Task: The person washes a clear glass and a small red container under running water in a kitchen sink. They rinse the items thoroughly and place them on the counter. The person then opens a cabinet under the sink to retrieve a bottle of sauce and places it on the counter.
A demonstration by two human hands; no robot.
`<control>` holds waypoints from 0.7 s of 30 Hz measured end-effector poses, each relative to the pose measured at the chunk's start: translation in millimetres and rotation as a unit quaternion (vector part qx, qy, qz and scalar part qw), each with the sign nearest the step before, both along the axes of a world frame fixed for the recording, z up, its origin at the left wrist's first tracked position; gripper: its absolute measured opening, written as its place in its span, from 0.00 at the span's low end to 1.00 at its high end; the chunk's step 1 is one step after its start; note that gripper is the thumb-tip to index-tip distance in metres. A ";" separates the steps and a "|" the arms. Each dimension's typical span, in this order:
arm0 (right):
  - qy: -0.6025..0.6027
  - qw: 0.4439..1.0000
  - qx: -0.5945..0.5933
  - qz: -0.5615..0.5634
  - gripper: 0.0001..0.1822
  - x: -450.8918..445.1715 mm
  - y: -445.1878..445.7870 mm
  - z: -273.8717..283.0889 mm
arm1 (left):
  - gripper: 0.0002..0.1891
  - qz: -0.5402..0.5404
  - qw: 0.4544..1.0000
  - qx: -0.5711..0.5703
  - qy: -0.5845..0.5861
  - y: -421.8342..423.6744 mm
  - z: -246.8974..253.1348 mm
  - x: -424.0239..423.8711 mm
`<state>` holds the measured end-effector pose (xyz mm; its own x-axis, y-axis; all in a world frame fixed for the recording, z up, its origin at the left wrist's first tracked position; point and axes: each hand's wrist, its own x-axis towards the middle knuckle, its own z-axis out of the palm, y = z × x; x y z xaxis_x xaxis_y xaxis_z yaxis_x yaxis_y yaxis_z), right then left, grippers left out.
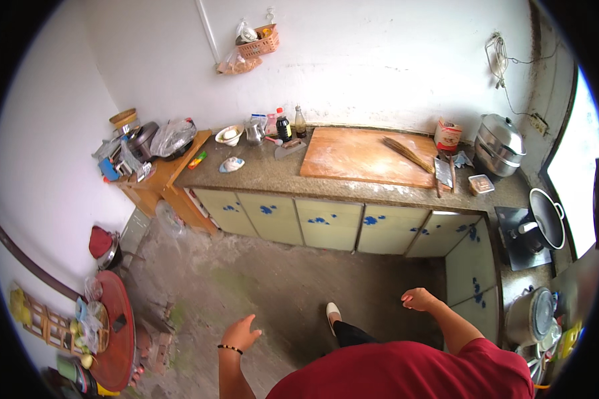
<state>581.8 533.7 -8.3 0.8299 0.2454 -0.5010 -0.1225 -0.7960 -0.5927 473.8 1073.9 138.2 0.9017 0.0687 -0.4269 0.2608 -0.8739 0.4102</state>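
Observation:
My left hand [240, 335], with a beaded bracelet at the wrist, hangs over the floor, fingers apart and holding nothing. At the right, my right hand [419, 299] is raised in front of the cabinets, its fingers curled; whether they are fully closed does not show. Neither hand touches anything. Beyond them, on the stone counter, lies a floured wooden board [349, 154] with a straw whisk brush [408, 154] across it. A cleaver [444, 173] and a wooden rod [452, 174] lie at its right edge. A dough scraper [290, 148] rests to its left, near a dark sauce bottle [283, 127].
A steamer pot [499, 144] stands in the counter's corner, near a pan [547, 219] by the black cooktop [511, 239]. Cabinets [329, 222] run below the counter. A round red table [115, 339] stands at left, with bricks [159, 351] on the floor beside it.

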 end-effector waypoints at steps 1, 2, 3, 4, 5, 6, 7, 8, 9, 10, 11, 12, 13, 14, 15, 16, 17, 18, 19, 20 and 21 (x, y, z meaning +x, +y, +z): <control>0.016 0.999 0.019 -0.023 0.15 21.6 8.3 -0.9 | 0.31 0.003 1.000 0.011 0.010 11.0 -2.0 17.1; 0.032 0.998 0.037 -0.046 0.15 44.2 15.4 -2.7 | 0.31 0.012 1.000 0.002 0.024 22.5 -2.2 34.5; 0.048 0.995 0.056 -0.070 0.15 68.5 20.8 -4.6 | 0.31 0.020 0.999 -0.008 0.038 33.6 1.6 54.7; 0.014 0.998 0.036 -0.057 0.15 92.2 24.6 -12.4 | 0.31 0.030 0.998 -0.018 0.051 44.6 4.4 74.8; 0.004 0.998 0.029 -0.055 0.13 115.3 30.5 -19.4 | 0.31 0.021 0.998 0.026 0.053 56.1 3.2 92.7; -0.003 0.998 0.024 -0.052 0.11 135.4 40.0 -24.8 | 0.31 0.012 0.996 0.072 0.058 67.0 6.6 108.7; -0.010 0.999 0.019 -0.050 0.09 157.3 52.0 -30.1 | 0.31 0.004 0.991 0.117 0.063 79.2 11.4 127.9; -0.064 0.997 0.024 -0.031 0.07 193.2 65.3 -34.6 | 0.31 0.013 0.993 0.109 0.048 93.0 17.7 149.4; -0.020 0.998 0.049 -0.039 0.07 227.4 95.0 -23.9 | 0.31 0.026 0.994 0.103 0.037 105.2 28.3 166.2; -0.034 0.996 0.077 -0.030 0.07 257.7 114.8 -25.1 | 0.31 0.031 0.995 0.089 0.025 113.6 32.1 182.3; -0.074 0.994 0.083 -0.002 0.07 289.7 138.6 -31.0 | 0.31 0.036 0.997 0.072 -0.004 122.2 32.7 195.4; -0.116 0.989 0.088 0.027 0.07 321.2 164.6 -28.3 | 0.31 0.042 0.997 0.054 -0.035 131.6 32.6 208.1; -0.109 0.985 0.133 0.009 0.07 346.0 198.8 -14.0 | 0.31 0.054 0.996 0.036 -0.066 142.4 29.4 217.3; -0.103 0.979 0.175 -0.010 0.08 371.9 232.6 2.8 | 0.31 0.040 0.996 0.067 -0.034 153.8 23.6 227.3; -0.094 0.973 0.211 0.017 0.10 400.8 259.5 17.4 | 0.31 0.025 0.995 0.098 -0.002 165.9 17.3 236.1; -0.093 0.965 0.243 0.036 0.09 432.3 280.0 20.8 | 0.31 0.005 0.992 0.126 0.027 175.3 12.8 250.7; -0.062 0.956 0.287 0.011 0.09 454.3 306.2 35.0 | 0.31 0.020 0.990 0.115 0.082 183.9 10.2 264.0; -0.034 0.943 0.330 -0.016 0.09 478.0 330.7 48.2 | 0.31 0.032 0.985 0.105 0.135 192.7 9.6 279.5; -0.039 0.936 0.350 -0.007 0.09 507.0 347.2 54.7 | 0.31 0.039 0.977 0.096 0.186 203.0 9.9 298.6; -0.057 0.917 0.394 -0.029 0.10 531.0 361.9 58.4 | 0.31 0.034 0.980 0.088 0.175 216.1 4.9 316.7; -0.059 0.914 0.398 -0.053 0.10 556.2 375.4 60.3 | 0.31 0.027 0.983 0.081 0.163 232.1 -1.7 335.2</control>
